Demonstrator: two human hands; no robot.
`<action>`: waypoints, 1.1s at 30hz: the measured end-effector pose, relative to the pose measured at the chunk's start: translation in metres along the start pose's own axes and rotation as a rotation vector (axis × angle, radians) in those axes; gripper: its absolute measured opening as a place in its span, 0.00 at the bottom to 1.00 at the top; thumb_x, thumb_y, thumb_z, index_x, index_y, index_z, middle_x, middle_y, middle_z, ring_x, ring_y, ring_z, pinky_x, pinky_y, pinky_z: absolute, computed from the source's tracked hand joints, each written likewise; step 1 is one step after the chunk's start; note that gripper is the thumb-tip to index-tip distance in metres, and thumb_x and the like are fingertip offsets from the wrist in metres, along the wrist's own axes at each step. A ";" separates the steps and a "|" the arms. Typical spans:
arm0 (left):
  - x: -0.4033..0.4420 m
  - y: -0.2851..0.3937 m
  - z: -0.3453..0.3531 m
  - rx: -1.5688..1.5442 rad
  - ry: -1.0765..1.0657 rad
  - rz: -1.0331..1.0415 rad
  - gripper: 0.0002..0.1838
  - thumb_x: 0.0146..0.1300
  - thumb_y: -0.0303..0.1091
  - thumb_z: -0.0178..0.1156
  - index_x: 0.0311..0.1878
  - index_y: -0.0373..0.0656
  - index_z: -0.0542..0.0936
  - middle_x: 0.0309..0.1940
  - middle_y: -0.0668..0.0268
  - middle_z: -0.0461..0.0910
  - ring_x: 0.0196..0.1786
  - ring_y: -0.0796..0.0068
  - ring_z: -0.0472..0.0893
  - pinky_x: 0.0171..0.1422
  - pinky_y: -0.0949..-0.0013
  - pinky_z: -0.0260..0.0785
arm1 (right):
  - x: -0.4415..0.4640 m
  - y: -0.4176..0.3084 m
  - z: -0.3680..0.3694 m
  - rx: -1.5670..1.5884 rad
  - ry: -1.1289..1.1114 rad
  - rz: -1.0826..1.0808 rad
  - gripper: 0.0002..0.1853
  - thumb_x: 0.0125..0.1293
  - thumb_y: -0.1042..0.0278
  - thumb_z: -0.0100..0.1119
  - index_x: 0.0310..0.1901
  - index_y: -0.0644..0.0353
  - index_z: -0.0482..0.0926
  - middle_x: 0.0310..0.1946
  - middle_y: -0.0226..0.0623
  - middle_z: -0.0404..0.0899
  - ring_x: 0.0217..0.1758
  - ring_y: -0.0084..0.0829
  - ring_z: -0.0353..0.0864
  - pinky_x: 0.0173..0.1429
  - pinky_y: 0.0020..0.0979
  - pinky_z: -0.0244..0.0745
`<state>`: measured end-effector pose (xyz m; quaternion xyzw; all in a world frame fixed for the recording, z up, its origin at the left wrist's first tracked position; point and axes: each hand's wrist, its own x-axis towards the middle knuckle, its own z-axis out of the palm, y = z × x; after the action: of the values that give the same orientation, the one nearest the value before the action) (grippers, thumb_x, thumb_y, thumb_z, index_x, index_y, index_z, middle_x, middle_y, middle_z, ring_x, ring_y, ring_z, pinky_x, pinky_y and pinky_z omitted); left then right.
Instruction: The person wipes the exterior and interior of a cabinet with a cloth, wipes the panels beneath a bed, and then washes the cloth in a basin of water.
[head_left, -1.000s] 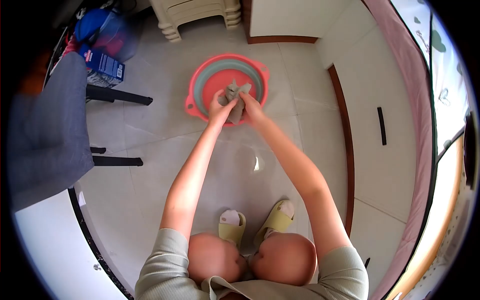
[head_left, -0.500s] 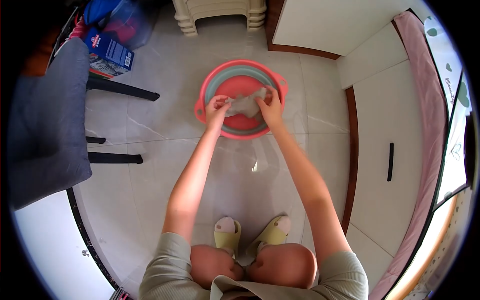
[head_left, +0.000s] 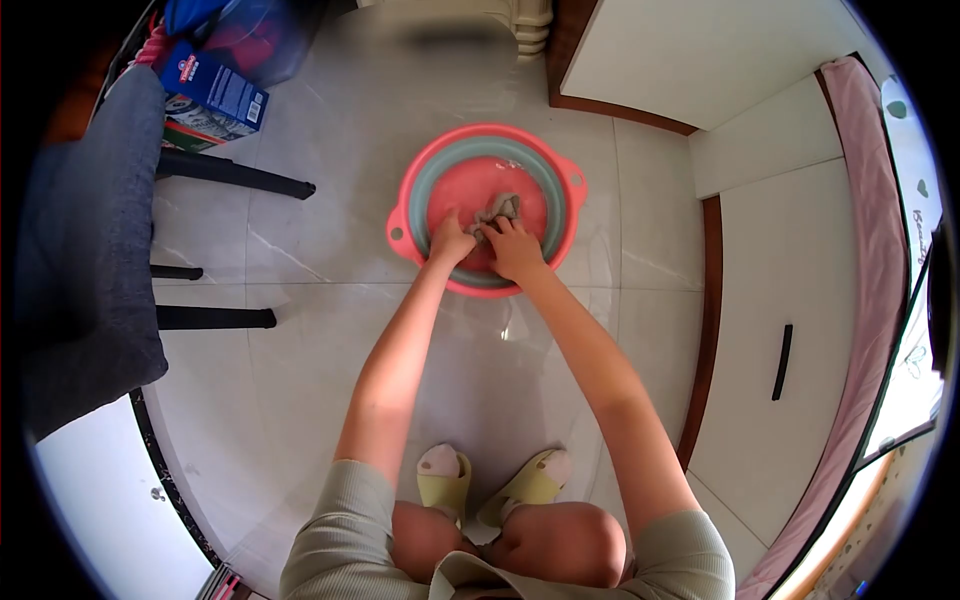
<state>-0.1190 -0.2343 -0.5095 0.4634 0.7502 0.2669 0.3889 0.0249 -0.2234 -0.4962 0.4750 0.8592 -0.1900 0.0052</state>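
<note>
A round basin [head_left: 412,170] with a coral-red rim and a grey-green inner wall stands on the floor in front of me. Low inside it is a bunched grey cloth [head_left: 507,207], near the red bottom, where what looks like water glints. My right hand [head_left: 515,250] is closed on the cloth, its fingers bent over the near part. My left hand [head_left: 450,240] is down in the basin beside it; its fingers point inward at the cloth's left end, and whether they grip it is hard to make out.
A dark grey chair [head_left: 100,250] with black legs stands at the left. Behind it are a blue box [head_left: 215,95] and a clear plastic bin [head_left: 262,40]. White drawers [head_left: 770,330] line the right. Part of a cream stool [head_left: 532,25] shows at the top.
Both hands have moved down into the basin and closer together. The cloth, earlier spread between them above the basin, is now bunched low inside it.
</note>
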 end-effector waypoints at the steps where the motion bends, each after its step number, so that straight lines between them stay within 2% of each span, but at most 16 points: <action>1: -0.003 0.009 -0.007 -0.132 -0.152 -0.128 0.24 0.47 0.22 0.54 0.52 0.37 0.69 0.32 0.53 0.78 0.39 0.57 0.79 0.38 0.62 0.72 | 0.002 0.001 -0.006 -0.077 0.001 0.004 0.25 0.52 0.68 0.57 0.55 0.47 0.71 0.54 0.36 0.71 0.59 0.41 0.67 0.60 0.44 0.62; 2: -0.003 0.009 -0.009 -0.271 -0.209 -0.187 0.23 0.48 0.23 0.52 0.52 0.37 0.69 0.31 0.53 0.78 0.38 0.59 0.79 0.37 0.63 0.72 | 0.003 0.002 -0.010 -0.152 0.003 0.007 0.24 0.52 0.68 0.57 0.54 0.47 0.72 0.52 0.35 0.73 0.59 0.40 0.68 0.59 0.44 0.63; 4: 0.002 0.006 -0.014 -0.547 -0.322 -0.293 0.21 0.50 0.24 0.50 0.51 0.38 0.70 0.30 0.55 0.78 0.37 0.63 0.80 0.34 0.64 0.71 | 0.007 0.005 -0.013 -0.093 -0.033 0.048 0.21 0.51 0.68 0.58 0.50 0.49 0.75 0.45 0.36 0.77 0.53 0.39 0.73 0.56 0.42 0.65; 5: 0.002 0.005 -0.013 -0.569 -0.230 -0.287 0.19 0.51 0.26 0.50 0.49 0.38 0.71 0.29 0.54 0.78 0.36 0.63 0.80 0.35 0.64 0.71 | 0.008 0.008 -0.015 -0.063 -0.050 0.070 0.19 0.50 0.68 0.58 0.48 0.50 0.76 0.41 0.37 0.80 0.50 0.38 0.75 0.55 0.42 0.67; 6: 0.000 0.005 -0.012 -0.591 -0.140 -0.282 0.18 0.52 0.27 0.49 0.48 0.37 0.72 0.29 0.54 0.78 0.35 0.62 0.80 0.35 0.63 0.71 | 0.009 0.011 -0.020 0.138 -0.020 0.082 0.16 0.49 0.68 0.58 0.44 0.54 0.78 0.32 0.42 0.81 0.41 0.41 0.80 0.49 0.41 0.71; 7: -0.003 0.005 -0.011 -0.613 -0.050 -0.277 0.16 0.53 0.29 0.49 0.47 0.37 0.73 0.28 0.53 0.79 0.34 0.62 0.80 0.35 0.63 0.71 | 0.008 0.014 -0.024 0.219 -0.003 0.069 0.16 0.49 0.67 0.58 0.42 0.56 0.78 0.32 0.43 0.81 0.40 0.42 0.80 0.47 0.41 0.72; 9: -0.004 0.001 -0.008 -0.311 0.083 -0.009 0.13 0.55 0.30 0.49 0.43 0.38 0.75 0.29 0.52 0.79 0.35 0.60 0.80 0.36 0.61 0.71 | 0.004 0.019 -0.033 0.378 0.029 0.044 0.14 0.49 0.67 0.58 0.40 0.59 0.78 0.31 0.46 0.80 0.37 0.44 0.80 0.45 0.41 0.74; 10: -0.005 -0.001 -0.006 -0.158 0.147 0.122 0.12 0.55 0.31 0.48 0.41 0.38 0.76 0.30 0.52 0.79 0.35 0.59 0.80 0.36 0.60 0.71 | 0.002 0.021 -0.034 0.340 0.004 0.047 0.14 0.49 0.67 0.58 0.39 0.60 0.78 0.32 0.46 0.80 0.38 0.44 0.79 0.45 0.41 0.74; 13: -0.020 0.004 -0.011 0.280 -0.075 0.106 0.11 0.56 0.33 0.48 0.36 0.40 0.79 0.32 0.51 0.80 0.37 0.54 0.80 0.39 0.57 0.71 | -0.003 0.023 -0.032 0.214 -0.072 0.067 0.12 0.50 0.67 0.57 0.36 0.62 0.78 0.32 0.47 0.80 0.39 0.46 0.79 0.44 0.41 0.75; 16: -0.032 0.013 -0.008 0.475 -0.113 0.007 0.11 0.55 0.34 0.49 0.34 0.43 0.80 0.31 0.53 0.80 0.38 0.52 0.79 0.42 0.56 0.71 | -0.009 0.017 -0.028 0.107 -0.136 0.109 0.10 0.52 0.66 0.56 0.33 0.63 0.79 0.33 0.48 0.80 0.39 0.45 0.80 0.43 0.41 0.76; 19: -0.041 0.013 -0.008 0.452 -0.108 0.019 0.10 0.54 0.33 0.50 0.33 0.44 0.81 0.30 0.54 0.80 0.37 0.53 0.80 0.43 0.56 0.72 | -0.017 0.013 -0.025 0.088 -0.140 0.134 0.09 0.51 0.66 0.56 0.31 0.62 0.79 0.32 0.48 0.80 0.37 0.46 0.80 0.43 0.42 0.76; 23: -0.057 0.009 -0.009 0.466 -0.194 0.047 0.12 0.53 0.37 0.53 0.36 0.41 0.79 0.34 0.54 0.79 0.40 0.53 0.79 0.43 0.56 0.72 | -0.037 0.007 -0.017 0.101 -0.076 0.188 0.10 0.48 0.65 0.58 0.31 0.61 0.79 0.28 0.47 0.79 0.35 0.47 0.79 0.41 0.43 0.75; 25: -0.068 0.009 -0.009 0.510 -0.235 0.097 0.17 0.52 0.42 0.56 0.40 0.38 0.77 0.40 0.52 0.78 0.41 0.53 0.79 0.43 0.56 0.72 | -0.048 0.004 -0.016 0.116 -0.063 0.211 0.10 0.49 0.65 0.58 0.31 0.62 0.79 0.28 0.48 0.79 0.35 0.48 0.79 0.41 0.43 0.75; 28: -0.091 0.016 -0.010 0.533 -0.265 0.058 0.29 0.46 0.49 0.63 0.46 0.37 0.73 0.47 0.51 0.72 0.42 0.53 0.79 0.44 0.56 0.72 | -0.069 0.001 -0.006 0.148 -0.063 0.222 0.10 0.49 0.65 0.58 0.31 0.62 0.79 0.27 0.48 0.79 0.34 0.49 0.79 0.40 0.44 0.75; 31: -0.112 0.020 -0.016 0.623 -0.353 0.112 0.30 0.41 0.51 0.67 0.42 0.37 0.73 0.45 0.54 0.71 0.43 0.53 0.78 0.44 0.57 0.72 | -0.092 -0.011 -0.004 0.172 -0.038 0.251 0.10 0.50 0.65 0.58 0.30 0.62 0.78 0.27 0.48 0.79 0.33 0.49 0.79 0.40 0.44 0.75; 33: -0.119 0.003 -0.012 0.590 -0.324 0.212 0.22 0.41 0.41 0.67 0.39 0.40 0.75 0.40 0.56 0.74 0.42 0.54 0.77 0.44 0.58 0.71 | -0.106 -0.021 -0.004 0.160 -0.045 0.277 0.09 0.51 0.65 0.58 0.30 0.62 0.78 0.27 0.48 0.79 0.33 0.49 0.79 0.39 0.45 0.75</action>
<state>-0.0951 -0.3411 -0.4602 0.6673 0.6713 0.0007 0.3226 0.0667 -0.3186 -0.4659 0.5834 0.7673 -0.2659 0.0126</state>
